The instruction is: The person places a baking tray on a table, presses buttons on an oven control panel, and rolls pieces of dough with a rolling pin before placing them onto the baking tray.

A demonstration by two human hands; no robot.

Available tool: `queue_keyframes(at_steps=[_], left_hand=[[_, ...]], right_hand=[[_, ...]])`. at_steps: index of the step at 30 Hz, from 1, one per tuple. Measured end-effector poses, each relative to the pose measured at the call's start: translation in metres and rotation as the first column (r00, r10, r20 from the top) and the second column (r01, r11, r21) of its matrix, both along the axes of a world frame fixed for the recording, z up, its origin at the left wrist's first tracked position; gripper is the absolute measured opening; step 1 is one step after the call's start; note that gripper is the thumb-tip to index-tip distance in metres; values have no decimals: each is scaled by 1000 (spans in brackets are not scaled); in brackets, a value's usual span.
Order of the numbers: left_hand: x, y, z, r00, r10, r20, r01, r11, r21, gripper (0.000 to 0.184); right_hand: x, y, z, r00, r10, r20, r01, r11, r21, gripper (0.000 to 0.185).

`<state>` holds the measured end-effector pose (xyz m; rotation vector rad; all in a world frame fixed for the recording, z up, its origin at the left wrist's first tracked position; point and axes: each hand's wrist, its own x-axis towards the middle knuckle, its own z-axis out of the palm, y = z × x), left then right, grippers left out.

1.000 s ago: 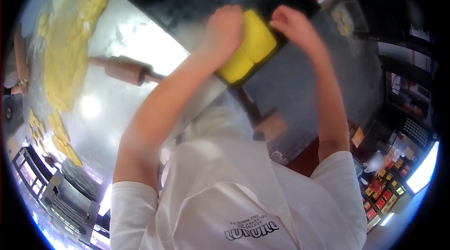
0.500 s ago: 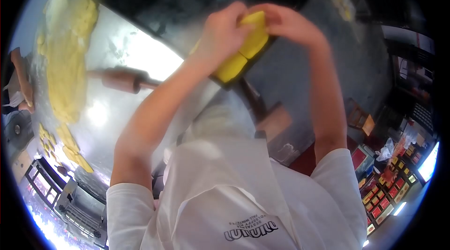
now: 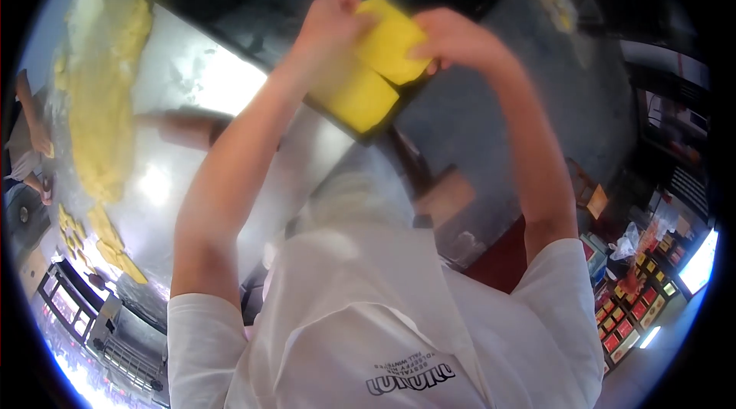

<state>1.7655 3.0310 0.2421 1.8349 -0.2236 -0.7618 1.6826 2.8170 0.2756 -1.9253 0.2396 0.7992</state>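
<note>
A yellow square sheet of dough [image 3: 392, 42] hangs between my two hands over the corner of a large black tray [image 3: 230, 14]. My left hand [image 3: 328, 24] is closed on its upper left edge, though the fingertips are blurred. On the opposite side, my right hand [image 3: 456, 39] pinches the sheet between thumb and fingers. Just below it, another yellow dough piece [image 3: 356, 98] lies flat in the tray's near corner. My left forearm passes in front of part of a brown rolling pin [image 3: 188, 130] on the metal table.
A long yellow slab of dough [image 3: 103, 118] and smaller dough strips [image 3: 115, 244] lie on the metal table [image 3: 157, 187] at left. Another person's arm [image 3: 37, 129] shows at the far left edge. Boxed goods [image 3: 636, 298] stand on shelves at lower right.
Both hands have moved apart, the left one farther up and left. The dough sheet between them is spread flatter, and more of the piece below it shows.
</note>
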Motion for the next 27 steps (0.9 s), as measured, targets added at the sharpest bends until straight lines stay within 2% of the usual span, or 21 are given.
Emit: queue_keyframes(at_steps=[3,6,11,15,18,20,21,24,27], left_hand=[[4,-5,-18,1000,-13,-16,13,1000,11,23],[5,-9,-26,999,-43,-18,43,999,-4,23],[2,-16,-25,996,-85,42,81,993,80,21],[1,-18,-30,984,-98,150,83,991,104,24],[0,-16,-35,958,-116,262,87,989,122,26],[-2,-16,-38,930,-128,344,90,988,125,27],[-2,-16,-39,936,-126,328,88,988,129,27],[0,-19,-34,951,-130,279,98,987,126,26],[3,-19,-31,963,-132,236,106,987,120,25]], right_hand=[[7,4,1,993,114,14,-110,980,-165,25],[10,4,-2,989,145,-34,-149,955,-258,25],[9,3,-2,989,141,-50,-149,957,-251,20],[8,9,-4,995,83,-60,-97,952,-289,21],[7,9,3,995,84,-45,-95,898,-430,23],[4,6,7,999,49,19,-33,866,-500,22],[2,4,9,998,31,53,2,846,-533,22],[-2,-1,2,988,106,116,-27,842,-539,22],[-4,0,-8,972,173,159,-39,785,-618,21]])
